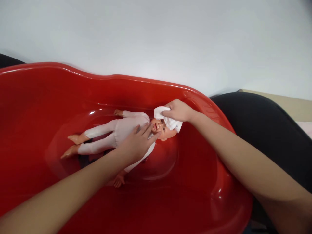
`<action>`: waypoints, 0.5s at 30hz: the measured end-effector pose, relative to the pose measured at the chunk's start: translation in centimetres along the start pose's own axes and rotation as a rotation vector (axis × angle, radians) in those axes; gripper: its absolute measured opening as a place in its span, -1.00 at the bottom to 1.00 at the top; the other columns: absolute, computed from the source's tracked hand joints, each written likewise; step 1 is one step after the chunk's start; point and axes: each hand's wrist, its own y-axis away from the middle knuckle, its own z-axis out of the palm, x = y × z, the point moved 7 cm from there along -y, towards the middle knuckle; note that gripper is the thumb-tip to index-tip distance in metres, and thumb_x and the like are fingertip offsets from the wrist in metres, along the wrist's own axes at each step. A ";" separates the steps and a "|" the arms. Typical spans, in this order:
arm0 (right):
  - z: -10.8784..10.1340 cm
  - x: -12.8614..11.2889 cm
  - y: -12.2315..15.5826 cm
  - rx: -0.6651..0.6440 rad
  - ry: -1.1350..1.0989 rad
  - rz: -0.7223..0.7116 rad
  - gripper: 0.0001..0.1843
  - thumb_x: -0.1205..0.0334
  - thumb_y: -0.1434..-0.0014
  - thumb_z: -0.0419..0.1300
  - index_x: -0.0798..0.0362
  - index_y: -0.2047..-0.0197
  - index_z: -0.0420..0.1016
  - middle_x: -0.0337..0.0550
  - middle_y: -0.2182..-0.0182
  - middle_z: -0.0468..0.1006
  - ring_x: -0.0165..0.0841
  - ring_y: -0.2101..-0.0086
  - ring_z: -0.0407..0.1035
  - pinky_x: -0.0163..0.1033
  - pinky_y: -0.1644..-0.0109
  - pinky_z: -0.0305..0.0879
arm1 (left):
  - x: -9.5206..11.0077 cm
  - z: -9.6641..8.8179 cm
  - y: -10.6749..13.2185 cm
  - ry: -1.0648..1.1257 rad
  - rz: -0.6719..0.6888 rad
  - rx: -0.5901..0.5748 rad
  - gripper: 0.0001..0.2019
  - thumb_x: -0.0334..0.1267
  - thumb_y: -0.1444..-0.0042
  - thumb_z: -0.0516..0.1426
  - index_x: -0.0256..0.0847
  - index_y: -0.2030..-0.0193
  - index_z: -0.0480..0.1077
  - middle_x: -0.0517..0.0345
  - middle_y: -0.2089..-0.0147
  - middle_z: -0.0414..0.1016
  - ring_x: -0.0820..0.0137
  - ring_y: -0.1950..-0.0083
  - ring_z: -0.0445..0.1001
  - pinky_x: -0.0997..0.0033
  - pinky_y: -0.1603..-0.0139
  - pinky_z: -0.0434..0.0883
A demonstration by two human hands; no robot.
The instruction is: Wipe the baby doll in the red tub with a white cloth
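Here's your right hand (pixel 179 110), closed on a crumpled white cloth (pixel 173 123), thumb and fingers pinching it right over the forehead of a pale-pink-clothed baby doll (pixel 130 125). And your left hand (pixel 137 143)! It's clamped on nothing, fingers parted across the doll's upper chest, thumb reaching up along the cheek.

The doll is directly under your left hand, on its back, head just below your right hand, bare feet stretching away to the left of your left hand. One doll arm lies beyond your left hand; the other comes out on the near side of it, palm showing.

All around both your hands curves a big, glossy red plastic tub (pixel 195 198), its far rim running just past your right hand. A dark patch (pixel 84 161) shows beneath the doll's legs, left of your left hand, too hidden to identify. Right of your right hand, outside the rim: a smooth, black rounded shape (pixel 263 130).
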 end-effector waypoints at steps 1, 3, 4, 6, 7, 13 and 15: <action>0.2 0.0 0.0 -0.015 0.020 0.005 -0.56 -0.11 -0.40 0.19 0.04 0.37 0.56 -0.07 0.33 0.68 -0.27 0.33 0.44 -0.14 0.28 0.10 | 0.0 0.0 0.0 -0.003 0.001 -0.003 -0.25 -0.31 -0.55 0.13 -0.13 -0.80 0.09 -0.33 -0.81 0.04 -0.19 -0.80 0.11 -0.32 -0.65 0.35; 0.4 0.4 -0.1 -0.039 0.073 0.035 -0.51 -0.16 -0.42 0.17 0.04 0.39 0.56 -0.03 0.32 0.69 -0.26 0.33 0.43 -0.12 0.28 0.09 | -0.1 -0.1 0.0 -0.002 0.001 -0.019 -0.25 -0.34 -0.55 0.12 -0.13 -0.81 0.08 -0.32 -0.82 0.05 -0.18 -0.80 0.10 -0.32 -0.65 0.36; 0.6 0.5 -0.1 -0.061 0.073 0.039 -0.49 -0.17 -0.42 0.16 0.03 0.38 0.56 -0.01 0.31 0.70 -0.25 0.33 0.44 -0.12 0.28 0.10 | -0.1 -0.2 0.0 0.004 -0.001 -0.027 -0.25 -0.35 -0.54 0.12 -0.13 -0.81 0.08 -0.32 -0.81 0.05 -0.18 -0.80 0.10 -0.32 -0.65 0.36; 0.9 0.7 -0.2 -0.102 0.048 0.031 -0.51 -0.17 -0.42 0.17 0.03 0.33 0.62 0.01 0.27 0.73 -0.23 0.32 0.48 -0.13 0.28 0.13 | -0.1 -0.4 0.0 0.018 0.001 -0.030 -0.25 -0.35 -0.54 0.12 -0.15 -0.80 0.09 -0.34 -0.81 0.04 -0.19 -0.80 0.11 -0.32 -0.65 0.35; 0.9 0.8 -0.2 -0.115 0.054 0.034 -0.53 -0.17 -0.41 0.18 0.03 0.29 0.65 0.03 0.23 0.75 -0.21 0.29 0.51 -0.13 0.27 0.14 | -0.1 -0.5 0.0 0.025 0.004 -0.029 -0.25 -0.35 -0.54 0.12 -0.16 -0.80 0.09 -0.35 -0.81 0.03 -0.20 -0.80 0.11 -0.32 -0.65 0.35; 1.0 0.9 -0.2 -0.138 0.160 -0.018 -0.44 -0.24 -0.46 0.15 0.04 0.20 0.76 0.13 0.17 0.78 -0.10 0.22 0.58 -0.09 0.23 0.17 | 0.0 -0.3 0.0 0.019 0.015 -0.048 -0.28 -0.37 -0.55 0.07 -0.18 -0.80 0.11 -0.41 -0.80 0.05 -0.21 -0.80 0.10 -0.36 -0.66 0.34; 1.1 1.3 -0.3 -0.148 0.177 0.008 -0.42 -0.25 -0.48 0.14 0.05 0.20 0.75 0.15 0.16 0.78 -0.08 0.21 0.59 -0.09 0.24 0.18 | 0.0 -0.3 0.0 0.025 0.014 -0.045 -0.29 -0.36 -0.56 0.06 -0.19 -0.80 0.10 -0.41 -0.80 0.04 -0.20 -0.80 0.10 -0.36 -0.67 0.32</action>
